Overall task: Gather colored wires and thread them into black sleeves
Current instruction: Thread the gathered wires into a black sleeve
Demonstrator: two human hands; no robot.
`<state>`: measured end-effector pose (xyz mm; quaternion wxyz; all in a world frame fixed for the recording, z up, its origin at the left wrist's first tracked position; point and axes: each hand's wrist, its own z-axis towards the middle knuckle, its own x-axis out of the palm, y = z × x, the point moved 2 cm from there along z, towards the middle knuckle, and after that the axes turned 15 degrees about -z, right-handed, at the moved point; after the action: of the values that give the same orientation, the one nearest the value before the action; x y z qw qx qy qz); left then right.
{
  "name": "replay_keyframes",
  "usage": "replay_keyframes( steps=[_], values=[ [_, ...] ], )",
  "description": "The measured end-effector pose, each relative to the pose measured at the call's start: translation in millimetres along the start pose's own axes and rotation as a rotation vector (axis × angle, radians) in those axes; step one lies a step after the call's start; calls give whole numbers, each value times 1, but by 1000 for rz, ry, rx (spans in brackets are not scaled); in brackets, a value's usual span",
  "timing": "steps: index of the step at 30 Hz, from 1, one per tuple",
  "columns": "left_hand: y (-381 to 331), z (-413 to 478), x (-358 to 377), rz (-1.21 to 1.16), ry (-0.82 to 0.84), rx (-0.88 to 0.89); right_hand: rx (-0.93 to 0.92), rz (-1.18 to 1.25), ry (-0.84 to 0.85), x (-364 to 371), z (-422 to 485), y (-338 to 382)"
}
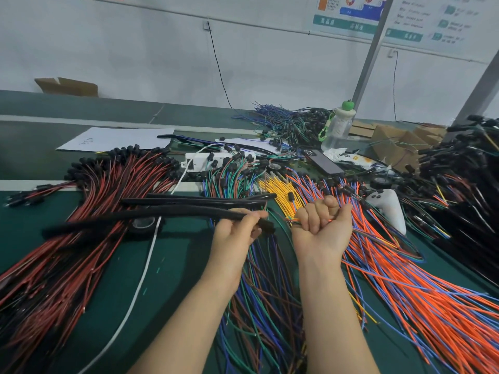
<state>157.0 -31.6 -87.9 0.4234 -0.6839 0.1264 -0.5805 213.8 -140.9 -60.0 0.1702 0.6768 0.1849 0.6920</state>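
Observation:
My left hand (237, 230) pinches the right end of a long black sleeve (151, 218) that stretches left over the red and black wires (89, 228). My right hand (321, 225) is a fist gripping a small bundle of colored wires (293, 221), whose tips poke out toward the sleeve's mouth, a short gap away. More black sleeves (205, 201) lie just beyond. Piles of orange and blue wires (399, 282), yellow wires (280, 190) and mixed green, blue and brown wires (259, 300) cover the green table (172, 265).
A white cable (140, 282) runs across the table to a white power strip (199, 160). A phone (321, 161), a plastic bottle (337, 128), a white controller (388, 209), tape rolls, paper and cardboard boxes sit further back. A black wire heap fills the right.

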Motion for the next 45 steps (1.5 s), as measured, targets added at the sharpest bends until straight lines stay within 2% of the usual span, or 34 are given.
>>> replay_keyframes(
  steps=[4,8,11,14,19,27,31,36,40,45],
  values=[
    [-3,-1,2,180,10,116,15,-30,8,1,0,-1],
    [2,-5,8,321,54,80,53,-57,51,4,-1,-5],
    [2,-7,8,424,145,13,62,-115,77,6,-2,-10],
    [-1,-9,9,305,170,-50,79,-171,106,6,-2,-13],
    [1,-6,8,81,116,-158,88,-191,149,8,-3,-16],
    [-1,-5,7,43,200,-195,95,-87,132,7,-4,-13],
    [-2,-5,8,19,139,-221,95,-1,121,6,-3,-11],
    [-10,2,7,-265,49,-242,106,60,109,5,-4,-9],
    [-12,4,3,-189,16,-184,138,55,126,7,-6,-11],
    [-8,2,2,-253,43,-204,158,105,154,9,-7,-12]
  ],
)
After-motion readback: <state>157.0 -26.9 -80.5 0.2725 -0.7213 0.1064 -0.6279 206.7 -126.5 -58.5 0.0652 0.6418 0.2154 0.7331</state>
